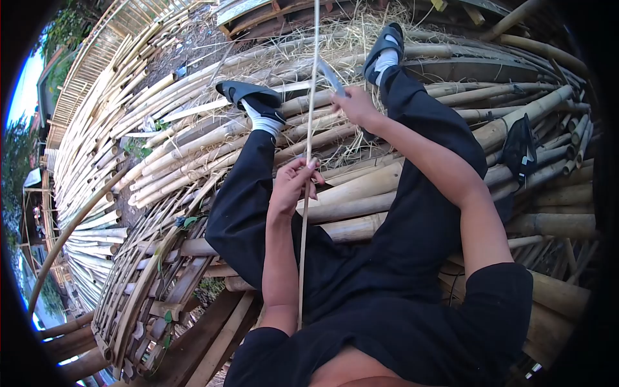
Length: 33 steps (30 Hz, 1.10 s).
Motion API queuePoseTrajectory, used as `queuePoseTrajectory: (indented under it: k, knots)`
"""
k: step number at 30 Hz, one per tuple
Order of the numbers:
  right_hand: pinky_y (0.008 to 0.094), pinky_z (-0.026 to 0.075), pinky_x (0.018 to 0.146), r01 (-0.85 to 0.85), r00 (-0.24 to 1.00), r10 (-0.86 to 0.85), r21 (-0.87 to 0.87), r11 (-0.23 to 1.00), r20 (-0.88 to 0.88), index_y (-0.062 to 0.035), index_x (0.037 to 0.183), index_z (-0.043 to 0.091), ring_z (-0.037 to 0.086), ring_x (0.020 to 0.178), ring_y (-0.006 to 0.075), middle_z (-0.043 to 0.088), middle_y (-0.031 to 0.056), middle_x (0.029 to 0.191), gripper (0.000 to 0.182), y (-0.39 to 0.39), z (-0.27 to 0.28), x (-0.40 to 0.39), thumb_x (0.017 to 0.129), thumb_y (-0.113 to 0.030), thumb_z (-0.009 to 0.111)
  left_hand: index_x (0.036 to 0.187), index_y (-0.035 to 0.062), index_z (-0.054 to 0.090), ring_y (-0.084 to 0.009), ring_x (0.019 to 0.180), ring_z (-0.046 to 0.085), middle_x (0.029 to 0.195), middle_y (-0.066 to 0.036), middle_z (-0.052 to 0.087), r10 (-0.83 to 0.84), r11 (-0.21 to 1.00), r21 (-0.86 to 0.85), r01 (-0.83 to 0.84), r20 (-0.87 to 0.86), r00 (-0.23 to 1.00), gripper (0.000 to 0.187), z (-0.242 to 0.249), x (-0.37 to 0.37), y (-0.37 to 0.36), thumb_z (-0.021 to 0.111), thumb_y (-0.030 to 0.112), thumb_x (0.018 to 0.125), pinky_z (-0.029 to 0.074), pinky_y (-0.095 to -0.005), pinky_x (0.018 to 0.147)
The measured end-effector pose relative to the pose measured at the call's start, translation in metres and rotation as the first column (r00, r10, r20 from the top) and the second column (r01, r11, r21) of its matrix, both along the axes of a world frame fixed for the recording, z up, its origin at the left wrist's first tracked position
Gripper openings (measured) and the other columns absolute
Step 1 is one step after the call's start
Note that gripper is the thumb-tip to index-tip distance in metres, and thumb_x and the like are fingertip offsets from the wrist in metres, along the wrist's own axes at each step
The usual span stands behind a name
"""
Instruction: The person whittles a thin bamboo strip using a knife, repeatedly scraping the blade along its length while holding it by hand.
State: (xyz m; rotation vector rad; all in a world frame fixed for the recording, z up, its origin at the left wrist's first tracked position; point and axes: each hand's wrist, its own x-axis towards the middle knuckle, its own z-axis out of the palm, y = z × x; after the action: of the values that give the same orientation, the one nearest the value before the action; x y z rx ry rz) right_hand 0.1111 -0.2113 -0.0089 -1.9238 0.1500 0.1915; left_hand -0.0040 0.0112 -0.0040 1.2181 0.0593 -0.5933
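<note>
Head view shows the slender bamboo strip point(311, 116) between my legs point(240, 200), pinched in the grip of my left hand point(292, 184). My right hand point(358, 106) is wrapped around a knife point(332, 77), its blade just beside the strip; contact I cannot tell. I should hold the strip steady, angle the blade shallowly, fingers clear. Bamboo poles point(361, 184) lie beneath.

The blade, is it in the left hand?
No, the blade is in the right hand, while the left hand has its fingers around the thin strip.
</note>
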Motion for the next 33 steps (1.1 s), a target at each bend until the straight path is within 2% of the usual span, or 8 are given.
queuePoseTrajectory:
  k: [1, 3, 4, 9, 13, 18, 27, 33]
  knots:
    - [0.0291, 0.045, 0.05, 0.008, 1.0, -0.008, 0.001, 1.0, -0.001, -0.0016, 0.089, 0.064, 0.056, 0.052, 0.0115, 0.066, 0.0092, 0.075, 0.037, -0.002, 0.002, 0.002, 0.086, -0.038, 0.059, 0.099, -0.0023, 0.056, -0.0094, 0.046, 0.055, 0.074, -0.009, 0.065, -0.063, 0.998, 0.019, 0.063, -0.009, 0.998, 0.023, 0.001, -0.002, -0.001, 0.054, 0.02, 0.095, 0.045, -0.0208, 0.043]
    - [0.0261, 0.036, 0.039, 0.187, 0.973, -0.091, 0.498, 0.847, -0.211, -0.0014, 0.093, 0.06, 0.044, 0.041, 0.0089, 0.067, 0.0087, 0.078, 0.041, -0.007, 0.009, 0.004, 0.088, -0.042, 0.057, 0.097, -0.0012, 0.057, -0.0111, 0.049, 0.057, 0.075, -0.01, 0.065, -0.098, 0.995, 0.036, 0.098, -0.013, 0.995, 0.023, 0.003, -0.005, -0.005, 0.054, 0.021, 0.095, 0.047, -0.0225, 0.047]
    - [0.0233, 0.028, 0.034, 0.215, 0.968, -0.105, 0.533, 0.819, -0.229, -0.0012, 0.096, 0.057, 0.034, 0.036, 0.0066, 0.067, 0.0092, 0.082, 0.043, -0.007, 0.012, 0.005, 0.089, -0.044, 0.057, 0.097, -0.0012, 0.056, -0.0115, 0.051, 0.058, 0.076, -0.01, 0.066, -0.124, 0.991, 0.052, 0.125, -0.021, 0.992, 0.023, 0.002, -0.007, -0.006, 0.054, 0.021, 0.095, 0.048, -0.0228, 0.048]
    - [0.0204, 0.025, 0.034, 0.267, 0.961, -0.176, 0.552, 0.79, -0.212, -0.0019, 0.095, 0.058, 0.031, 0.036, 0.0034, 0.067, 0.006, 0.078, 0.031, -0.005, 0.018, 0.0, 0.09, -0.033, 0.06, 0.094, -0.001, 0.058, -0.014, 0.055, 0.061, 0.078, -0.011, 0.067, -0.269, 0.958, 0.097, 0.271, -0.033, 0.963, 0.021, 0.006, -0.011, -0.01, 0.059, 0.02, 0.092, 0.05, -0.024, 0.053]
    - [0.0211, 0.024, 0.035, 0.166, 0.985, -0.126, 0.47, 0.867, -0.115, -0.003, 0.09, 0.06, 0.031, 0.036, 0.003, 0.062, 0.0015, 0.07, 0.02, -0.002, 0.013, -0.005, 0.091, -0.023, 0.06, 0.096, -0.0003, 0.059, -0.0149, 0.059, 0.063, 0.081, -0.012, 0.067, -0.366, 0.927, 0.095, 0.364, 0.004, 0.931, 0.022, 0.004, -0.012, -0.011, 0.059, 0.021, 0.091, 0.052, -0.0256, 0.057]
    - [0.0216, 0.024, 0.035, 0.166, 0.984, -0.106, 0.528, 0.833, -0.142, -0.0041, 0.087, 0.06, 0.031, 0.036, 0.003, 0.057, -0.0011, 0.064, 0.018, 0.011, 0.02, -0.017, 0.091, -0.021, 0.06, 0.121, -0.0007, 0.048, -0.0134, 0.056, 0.062, 0.076, -0.007, 0.062, -0.085, 0.996, 0.034, 0.088, -0.066, 0.994, 0.039, 0.009, -0.005, -0.022, 0.049, 0.029, 0.097, 0.051, -0.0229, 0.053]
    - [0.0205, 0.026, 0.035, 0.262, 0.957, -0.291, 0.385, 0.885, 0.017, -0.0048, 0.09, 0.058, 0.036, 0.04, 0.0033, 0.065, 0.0034, 0.073, 0.018, -0.015, 0.017, 0.013, 0.09, -0.023, 0.062, 0.119, 0.0013, 0.053, -0.0088, 0.047, 0.054, 0.072, -0.003, 0.058, -0.178, 0.984, 0.034, 0.177, 0.051, 0.983, 0.033, 0.008, 0.004, -0.032, 0.049, 0.026, 0.097, 0.041, -0.0202, 0.044]
    - [0.0236, 0.028, 0.036, 0.183, 0.983, -0.158, 0.398, 0.899, -0.096, -0.003, 0.084, 0.061, 0.036, 0.04, 0.0043, 0.064, 0.0023, 0.068, 0.02, 0.004, 0.016, -0.015, 0.086, -0.022, 0.066, 0.119, 0.0014, 0.053, -0.0069, 0.043, 0.05, 0.07, -0.001, 0.054, -0.1, 0.995, -0.019, 0.1, 0.037, 0.994, 0.035, 0.007, 0.005, -0.04, 0.049, 0.028, 0.097, 0.036, -0.0182, 0.039]
